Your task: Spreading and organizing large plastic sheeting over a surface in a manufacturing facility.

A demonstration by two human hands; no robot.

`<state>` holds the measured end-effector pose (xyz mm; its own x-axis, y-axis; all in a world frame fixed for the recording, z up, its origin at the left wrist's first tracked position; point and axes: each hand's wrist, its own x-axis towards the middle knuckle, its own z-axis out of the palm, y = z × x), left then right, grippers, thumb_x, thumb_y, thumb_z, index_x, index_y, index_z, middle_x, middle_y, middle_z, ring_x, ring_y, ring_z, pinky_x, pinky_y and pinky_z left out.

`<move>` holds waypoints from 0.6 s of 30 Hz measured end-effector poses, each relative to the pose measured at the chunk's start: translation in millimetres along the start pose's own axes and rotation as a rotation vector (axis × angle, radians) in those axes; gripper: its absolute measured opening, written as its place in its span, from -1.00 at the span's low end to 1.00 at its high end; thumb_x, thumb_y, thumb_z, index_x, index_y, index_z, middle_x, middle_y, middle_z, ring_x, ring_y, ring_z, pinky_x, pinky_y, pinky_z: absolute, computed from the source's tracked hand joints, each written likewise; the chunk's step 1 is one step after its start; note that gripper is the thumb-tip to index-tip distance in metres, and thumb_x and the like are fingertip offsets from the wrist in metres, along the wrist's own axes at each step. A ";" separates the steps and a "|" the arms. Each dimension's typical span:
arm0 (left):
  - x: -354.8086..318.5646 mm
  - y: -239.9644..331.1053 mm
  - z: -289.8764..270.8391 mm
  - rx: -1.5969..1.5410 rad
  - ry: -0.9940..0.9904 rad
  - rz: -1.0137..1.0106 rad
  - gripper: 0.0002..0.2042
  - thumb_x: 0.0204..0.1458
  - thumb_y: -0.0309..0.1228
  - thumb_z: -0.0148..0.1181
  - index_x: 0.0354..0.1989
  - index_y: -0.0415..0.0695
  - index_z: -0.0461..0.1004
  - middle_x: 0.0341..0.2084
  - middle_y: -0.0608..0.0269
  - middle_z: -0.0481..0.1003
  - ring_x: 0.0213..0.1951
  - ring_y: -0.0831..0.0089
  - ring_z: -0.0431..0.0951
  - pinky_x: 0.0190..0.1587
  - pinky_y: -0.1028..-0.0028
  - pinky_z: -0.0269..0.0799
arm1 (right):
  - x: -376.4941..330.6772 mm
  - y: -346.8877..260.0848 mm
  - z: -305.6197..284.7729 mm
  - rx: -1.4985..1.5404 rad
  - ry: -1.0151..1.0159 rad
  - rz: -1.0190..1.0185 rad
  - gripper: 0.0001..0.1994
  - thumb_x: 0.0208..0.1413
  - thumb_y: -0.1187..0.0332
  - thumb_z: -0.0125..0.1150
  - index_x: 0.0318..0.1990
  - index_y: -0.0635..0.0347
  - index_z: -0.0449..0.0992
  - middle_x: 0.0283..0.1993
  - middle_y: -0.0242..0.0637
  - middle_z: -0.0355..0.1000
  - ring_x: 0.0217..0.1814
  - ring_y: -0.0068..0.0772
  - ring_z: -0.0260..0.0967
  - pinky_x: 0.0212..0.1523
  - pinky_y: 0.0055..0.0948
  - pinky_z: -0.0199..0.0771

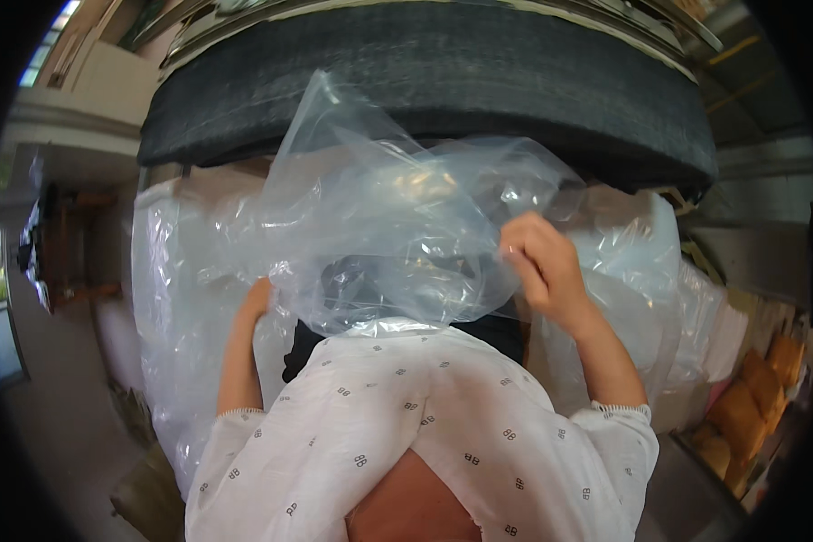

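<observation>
A large clear plastic bag [361,208] spreads loose and wrinkled across my lap, with one corner peaking up toward the dark padded edge. At its right side my right hand [542,262] is closed, fingers curled and pinching the film. My left hand [259,296] is at the bag's lower left edge, closed on the plastic; its fingertips are partly hidden by the film. Dark cloth over my legs shows through the bag.
Ahead runs a long dark grey padded roll or cover [425,72] below a metal frame. Stacks of clear plastic bags [167,298] flank me on the left, and more plastic [637,262] lies on the right. Orange-brown objects [759,406] stand at far right.
</observation>
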<state>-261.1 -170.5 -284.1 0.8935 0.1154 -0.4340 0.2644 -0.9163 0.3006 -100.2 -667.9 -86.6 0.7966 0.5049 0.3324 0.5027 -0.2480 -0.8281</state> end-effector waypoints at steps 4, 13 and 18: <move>28.0 67.3 -144.5 0.093 0.020 -0.198 -0.84 -0.11 -0.40 0.10 -0.37 -0.20 0.47 -0.40 0.05 0.48 -0.31 0.18 0.48 -0.26 0.32 0.36 | -18.6 -23.6 2.3 -0.106 -0.118 -0.103 -0.86 -0.23 0.63 0.15 -0.45 0.27 0.36 -0.41 -0.20 0.33 -0.43 -0.22 0.30 -0.47 -0.44 0.30; 83.4 326.2 -264.9 -0.368 -0.053 1.112 -0.40 -0.13 -0.05 0.18 0.07 -0.13 0.28 -0.01 0.20 0.32 0.04 0.36 0.29 0.08 0.39 0.17 | -53.2 -49.4 -2.4 -0.244 -0.028 -0.014 -0.83 -0.29 0.62 0.19 -0.45 0.25 0.38 -0.41 -0.24 0.33 -0.54 -0.31 0.28 -0.58 -0.48 0.28; 141.9 379.3 -242.7 -0.337 -0.421 1.006 -0.49 -0.16 -0.06 0.23 -0.09 -0.12 0.37 -0.10 0.21 0.38 0.06 0.35 0.30 0.09 0.33 0.18 | -71.5 -53.7 -12.0 -0.274 0.002 0.035 -0.83 -0.28 0.61 0.18 -0.45 0.24 0.39 -0.41 -0.23 0.33 -0.55 -0.31 0.28 -0.59 -0.48 0.28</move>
<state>54.1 -408.6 -25.5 0.5792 -0.8092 -0.0985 -0.3617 -0.3634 0.8586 -180.1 -700.6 -60.5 0.8156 0.4905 0.3070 0.5468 -0.4796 -0.6863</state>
